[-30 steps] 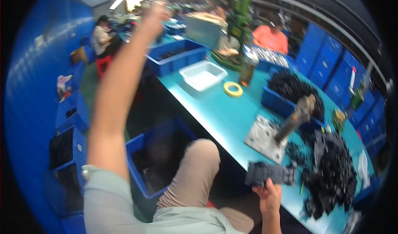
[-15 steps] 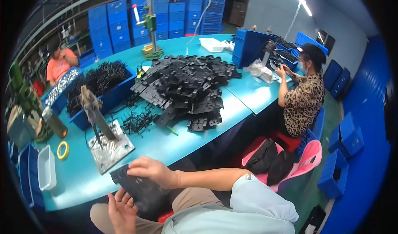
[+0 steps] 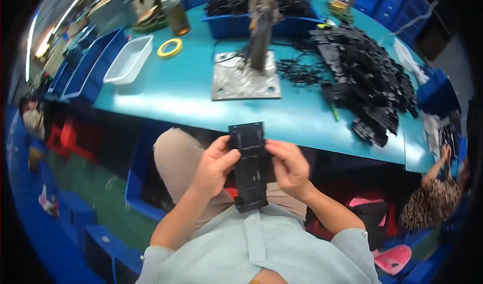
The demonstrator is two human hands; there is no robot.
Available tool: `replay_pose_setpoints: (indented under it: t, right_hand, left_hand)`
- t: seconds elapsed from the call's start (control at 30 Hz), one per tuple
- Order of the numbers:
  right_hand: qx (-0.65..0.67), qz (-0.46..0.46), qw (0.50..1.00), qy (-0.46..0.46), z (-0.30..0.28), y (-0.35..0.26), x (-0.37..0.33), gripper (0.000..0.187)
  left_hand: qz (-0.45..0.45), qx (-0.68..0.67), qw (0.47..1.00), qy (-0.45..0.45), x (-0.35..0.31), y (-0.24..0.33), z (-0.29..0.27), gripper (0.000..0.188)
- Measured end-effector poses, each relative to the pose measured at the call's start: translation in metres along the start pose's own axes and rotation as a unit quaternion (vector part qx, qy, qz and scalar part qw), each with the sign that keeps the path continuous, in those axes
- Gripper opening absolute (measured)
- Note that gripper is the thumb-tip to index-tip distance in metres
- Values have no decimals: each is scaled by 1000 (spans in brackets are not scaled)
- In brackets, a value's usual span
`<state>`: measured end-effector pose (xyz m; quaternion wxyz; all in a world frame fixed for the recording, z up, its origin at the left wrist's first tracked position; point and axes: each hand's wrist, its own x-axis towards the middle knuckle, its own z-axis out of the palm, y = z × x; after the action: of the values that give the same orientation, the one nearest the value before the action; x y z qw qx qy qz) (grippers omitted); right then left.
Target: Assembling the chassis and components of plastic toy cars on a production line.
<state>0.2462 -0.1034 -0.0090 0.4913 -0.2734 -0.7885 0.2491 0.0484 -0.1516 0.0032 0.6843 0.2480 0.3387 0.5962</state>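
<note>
A long, flat black plastic part [image 3: 250, 168] with raised ridges hangs upright over my lap, in front of the table edge. My left hand [image 3: 214, 167] pinches its left edge, thumb toward the front. On its other side my right hand [image 3: 291, 167] has its fingers closed at the right edge, near the upper half. Beyond the part, on the turquoise table [image 3: 171, 95], stands a metal hand-press-like fixture [image 3: 260, 42] on a shiny square base plate [image 3: 245, 87].
A large heap of black plastic parts [image 3: 365, 72] covers the table's right. Small black pieces [image 3: 302, 71] lie beside the fixture, before a filled blue bin [image 3: 229, 27]. Left are yellow tape [image 3: 169, 47], a white tray [image 3: 129, 60] and a jar [image 3: 175, 15]. A co-worker [image 3: 432, 201] sits right.
My view has swung left, so the fixture now stands straight ahead. The part has come upright in front of me, and my left hand, open and apart before, now grips its edge.
</note>
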Motion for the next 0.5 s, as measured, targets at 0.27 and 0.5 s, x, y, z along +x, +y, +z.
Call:
replay_pose_setpoints:
  t: [0.27,0.5]
  right_hand:
    - [377,368,849,-33,20,-17,3,12]
    - [425,445,788,-32,29,-18,-5,7]
  left_hand:
    - [-35,-5,999,-7,-25,-18,-15,35]
    - [-71,-25,997,30,-30,-19,-13,24]
